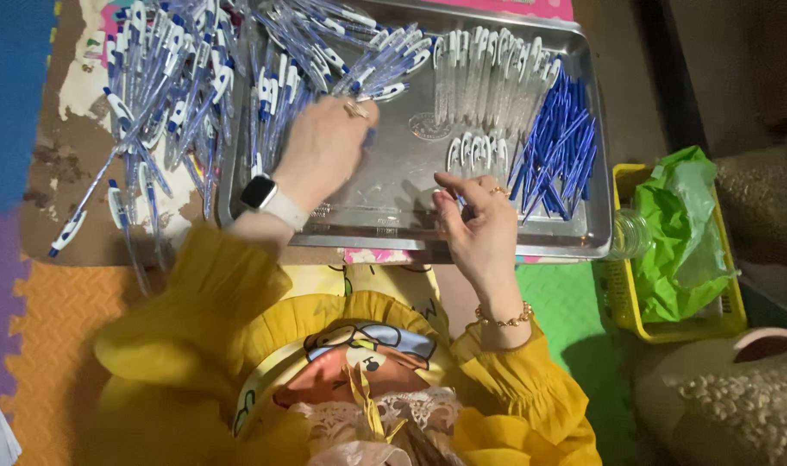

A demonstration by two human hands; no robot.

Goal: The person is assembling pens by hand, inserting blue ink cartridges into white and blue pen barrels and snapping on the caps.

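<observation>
A metal tray [393, 220] lies in front of me on the floor. Its left side holds a heap of assembled blue-and-clear pens [324, 60]. Clear pen barrels [488, 73] lie in a row at the back right, and blue refills [557, 151] are piled at the right. My left hand [324, 151], with a white watch on the wrist, rests on the pen heap, fingers curled among the pens. Over the tray's front part, my right hand [475, 224] pinches a small blue pen part, close to a few clear barrels [478, 154].
More assembled pens [152, 95] spill over a worn board left of the tray. A yellow basket [721, 319] with a green plastic bag [678, 233] and a clear bottle [628, 233] stands at the right. Coloured foam mats cover the floor.
</observation>
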